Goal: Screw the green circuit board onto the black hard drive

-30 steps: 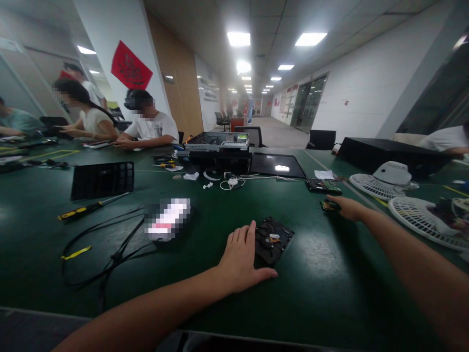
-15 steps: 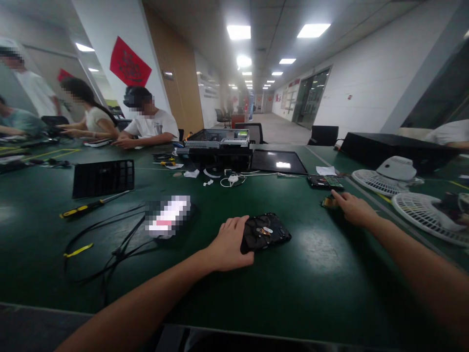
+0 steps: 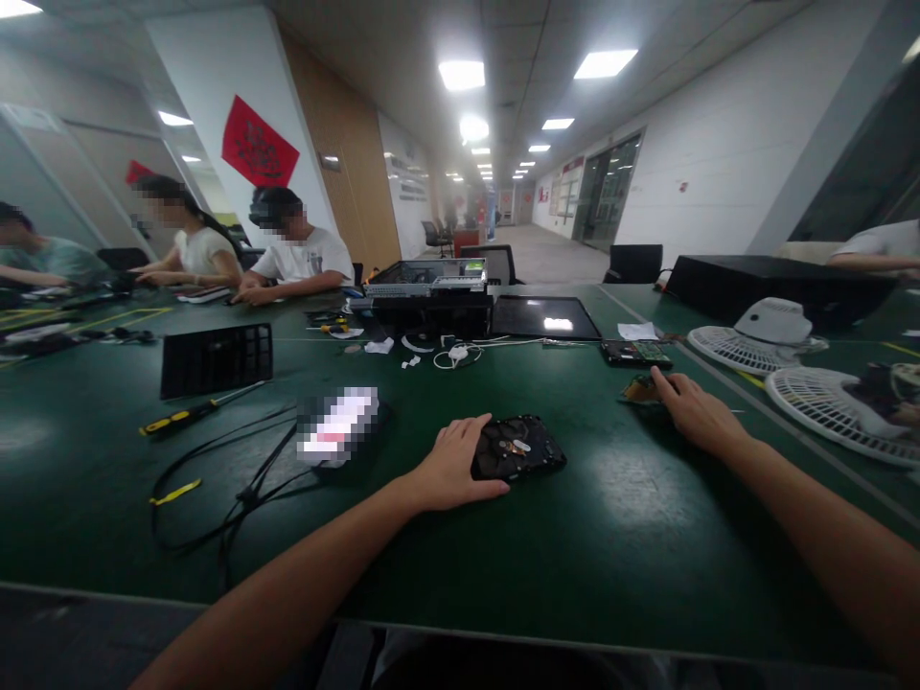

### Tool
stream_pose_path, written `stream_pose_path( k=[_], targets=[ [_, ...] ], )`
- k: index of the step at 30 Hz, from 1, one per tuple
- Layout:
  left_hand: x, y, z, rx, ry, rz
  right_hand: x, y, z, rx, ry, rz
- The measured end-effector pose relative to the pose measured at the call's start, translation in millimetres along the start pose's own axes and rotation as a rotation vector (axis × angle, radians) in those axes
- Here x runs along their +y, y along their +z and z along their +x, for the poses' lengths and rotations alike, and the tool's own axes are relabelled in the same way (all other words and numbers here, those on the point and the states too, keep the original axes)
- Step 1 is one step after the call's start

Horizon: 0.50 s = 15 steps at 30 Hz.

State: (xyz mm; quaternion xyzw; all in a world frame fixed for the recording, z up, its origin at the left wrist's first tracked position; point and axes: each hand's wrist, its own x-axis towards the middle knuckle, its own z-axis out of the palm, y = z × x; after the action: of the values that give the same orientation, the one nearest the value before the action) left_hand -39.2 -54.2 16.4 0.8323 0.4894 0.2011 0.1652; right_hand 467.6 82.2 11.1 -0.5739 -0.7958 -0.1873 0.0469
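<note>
My left hand rests closed round the near-left end of a black hard drive, which lies flat on the green table. Small metal contacts show in the middle of the drive's upper face. Over to the right, my right hand pinches a small green and gold circuit board between thumb and fingers, tilted close to the table top. Just beyond that board lies another hard drive with a green circuit board on its face.
To the left are a yellow-black screwdriver, a black panel, black cords and a blurred bright object. Behind sit an open computer case, a dark screen and a white cable. White fan parts lie right. Co-workers sit left.
The circuit board in my right hand has tipped up and shifted slightly left. My left hand still holds the hard drive, its thumb a little further out. The view has shifted slightly.
</note>
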Motion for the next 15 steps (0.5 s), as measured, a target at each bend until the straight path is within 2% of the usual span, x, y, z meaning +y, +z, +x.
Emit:
stream_pose_path(
  k=[7,15],
  targets=[
    [-5,-2.8,-2,-0.014,0.033,-0.011,-2,-8,-12,-0.009,0.066,0.05],
    [0,-10.0,-6,-0.007,0.02,-0.063,-2,-10,-26,0.073,0.171,0.219]
  ],
)
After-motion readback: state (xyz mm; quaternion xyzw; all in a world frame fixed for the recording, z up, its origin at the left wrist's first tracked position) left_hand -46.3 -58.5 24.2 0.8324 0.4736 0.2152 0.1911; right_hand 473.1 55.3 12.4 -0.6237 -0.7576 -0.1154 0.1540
